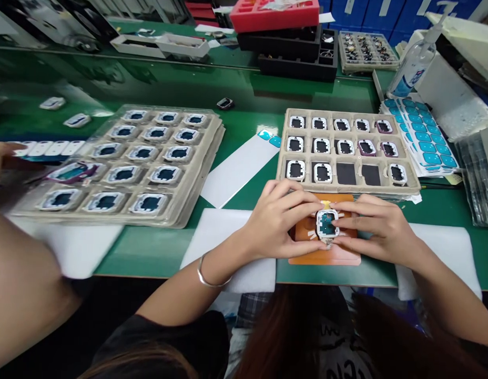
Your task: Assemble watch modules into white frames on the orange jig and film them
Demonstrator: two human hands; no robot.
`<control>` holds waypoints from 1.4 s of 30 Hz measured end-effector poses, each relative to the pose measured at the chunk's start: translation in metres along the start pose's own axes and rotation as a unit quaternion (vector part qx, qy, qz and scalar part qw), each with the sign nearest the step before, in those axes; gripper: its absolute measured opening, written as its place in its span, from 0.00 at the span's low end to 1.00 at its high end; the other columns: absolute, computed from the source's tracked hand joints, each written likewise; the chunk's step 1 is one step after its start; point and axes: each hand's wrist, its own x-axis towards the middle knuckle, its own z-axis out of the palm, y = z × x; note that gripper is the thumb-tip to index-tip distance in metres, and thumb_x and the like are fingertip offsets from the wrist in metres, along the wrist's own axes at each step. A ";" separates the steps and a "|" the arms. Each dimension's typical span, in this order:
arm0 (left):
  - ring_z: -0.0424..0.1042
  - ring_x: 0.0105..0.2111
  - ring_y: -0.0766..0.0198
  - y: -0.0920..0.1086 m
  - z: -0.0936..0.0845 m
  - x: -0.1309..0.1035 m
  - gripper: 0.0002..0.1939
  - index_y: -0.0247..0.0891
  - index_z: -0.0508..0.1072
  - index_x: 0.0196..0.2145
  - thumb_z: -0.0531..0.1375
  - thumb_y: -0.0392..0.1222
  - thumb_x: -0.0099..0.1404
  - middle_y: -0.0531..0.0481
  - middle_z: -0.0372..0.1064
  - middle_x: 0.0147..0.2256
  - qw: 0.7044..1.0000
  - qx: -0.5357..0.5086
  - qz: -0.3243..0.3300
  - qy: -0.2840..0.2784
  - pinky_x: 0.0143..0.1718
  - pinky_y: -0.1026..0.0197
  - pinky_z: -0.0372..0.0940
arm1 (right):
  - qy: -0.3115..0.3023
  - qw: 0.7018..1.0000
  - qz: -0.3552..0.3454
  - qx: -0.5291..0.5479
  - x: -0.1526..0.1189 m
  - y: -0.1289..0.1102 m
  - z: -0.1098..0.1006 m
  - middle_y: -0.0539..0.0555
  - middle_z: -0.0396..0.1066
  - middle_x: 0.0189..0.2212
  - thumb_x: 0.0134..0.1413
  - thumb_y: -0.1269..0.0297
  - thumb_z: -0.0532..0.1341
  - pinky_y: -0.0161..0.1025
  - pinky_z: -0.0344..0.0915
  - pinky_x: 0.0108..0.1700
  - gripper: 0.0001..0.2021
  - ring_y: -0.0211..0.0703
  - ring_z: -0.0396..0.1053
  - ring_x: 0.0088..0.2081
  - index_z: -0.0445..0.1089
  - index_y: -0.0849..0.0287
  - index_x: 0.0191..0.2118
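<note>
You hold the white frame between your two hands, over the orange pad near the front edge of the green tabletop, just on your side of a tray of similar frames. The fingers of your left hand grip its left side, one tip at the top edge and the thumb at the bottom, while those of your right hand pinch its right side, a middle fingertip touching beside its teal centre.
</note>
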 end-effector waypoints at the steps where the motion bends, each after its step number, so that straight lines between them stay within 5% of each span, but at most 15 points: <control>1: 0.67 0.42 0.54 0.000 0.000 0.000 0.27 0.38 0.73 0.47 0.66 0.61 0.59 0.46 0.78 0.41 1.000 -0.002 -0.004 -0.006 0.43 0.51 0.58 | 0.001 1.000 0.000 0.003 0.000 0.000 0.001 0.61 0.78 0.48 0.61 0.64 0.65 0.44 0.69 0.35 0.07 0.43 0.70 0.34 0.77 0.60 0.41; 10: 0.67 0.44 0.54 0.002 0.001 0.000 0.26 0.40 0.74 0.49 0.63 0.62 0.62 0.46 0.77 0.44 0.998 0.002 -0.037 -0.058 0.44 0.51 0.56 | -0.004 1.000 0.015 0.012 0.001 0.000 0.003 0.59 0.79 0.46 0.61 0.62 0.65 0.42 0.67 0.33 0.06 0.41 0.66 0.31 0.77 0.58 0.37; 18: 0.66 0.44 0.54 -0.001 0.000 -0.001 0.25 0.38 0.74 0.48 0.64 0.59 0.62 0.45 0.77 0.43 0.998 -0.002 -0.030 -0.046 0.44 0.52 0.55 | -0.014 0.999 0.027 0.008 0.001 -0.001 0.003 0.59 0.78 0.47 0.61 0.61 0.64 0.43 0.67 0.34 0.07 0.43 0.69 0.32 0.78 0.57 0.38; 24: 0.64 0.48 0.52 -0.001 -0.003 0.000 0.24 0.40 0.76 0.47 0.62 0.62 0.64 0.45 0.75 0.46 0.991 -0.002 -0.065 -0.118 0.44 0.53 0.55 | -0.036 0.998 0.037 -0.019 -0.003 -0.001 0.007 0.58 0.78 0.45 0.62 0.59 0.64 0.42 0.68 0.35 0.10 0.45 0.71 0.36 0.76 0.57 0.31; 27: 0.65 0.45 0.54 -0.002 0.001 -0.001 0.24 0.38 0.77 0.46 0.64 0.60 0.62 0.44 0.75 0.44 0.994 -0.021 -0.058 -0.091 0.43 0.53 0.58 | -0.035 0.999 0.025 -0.019 -0.002 0.000 0.007 0.58 0.78 0.44 0.61 0.59 0.64 0.41 0.68 0.36 0.08 0.45 0.72 0.37 0.75 0.57 0.33; 32: 0.69 0.44 0.57 0.001 0.011 0.000 0.25 0.38 0.75 0.48 0.67 0.57 0.60 0.43 0.75 0.44 0.990 -0.133 -0.025 0.032 0.46 0.52 0.64 | 0.006 0.998 0.020 0.064 0.002 0.001 0.007 0.56 0.78 0.40 0.54 0.64 0.68 0.39 0.67 0.34 0.11 0.42 0.70 0.34 0.69 0.56 0.42; 35: 0.71 0.44 0.58 0.010 0.012 0.002 0.28 0.41 0.74 0.51 0.67 0.59 0.58 0.43 0.74 0.46 0.982 -0.179 0.018 0.060 0.46 0.53 0.66 | 0.032 0.972 0.080 0.220 0.001 -0.003 0.010 0.50 0.74 0.32 0.49 0.63 0.71 0.34 0.65 0.28 0.16 0.37 0.67 0.29 0.65 0.54 0.40; 38: 0.73 0.42 0.60 0.019 0.013 0.002 0.29 0.42 0.74 0.53 0.67 0.59 0.58 0.43 0.74 0.43 0.970 -0.225 0.056 0.075 0.43 0.56 0.69 | 0.033 0.911 0.145 0.384 -0.001 -0.009 0.013 0.48 0.72 0.30 0.49 0.61 0.72 0.31 0.64 0.24 0.18 0.34 0.66 0.25 0.63 0.53 0.39; 42: 0.75 0.36 0.66 0.025 0.014 0.000 0.17 0.42 0.76 0.50 0.66 0.47 0.64 0.47 0.77 0.38 0.950 -0.286 -0.025 0.121 0.34 0.65 0.71 | 0.006 0.828 0.241 0.505 0.000 -0.016 0.014 0.50 0.76 0.32 0.52 0.57 0.71 0.33 0.71 0.29 0.17 0.36 0.73 0.27 0.65 0.54 0.41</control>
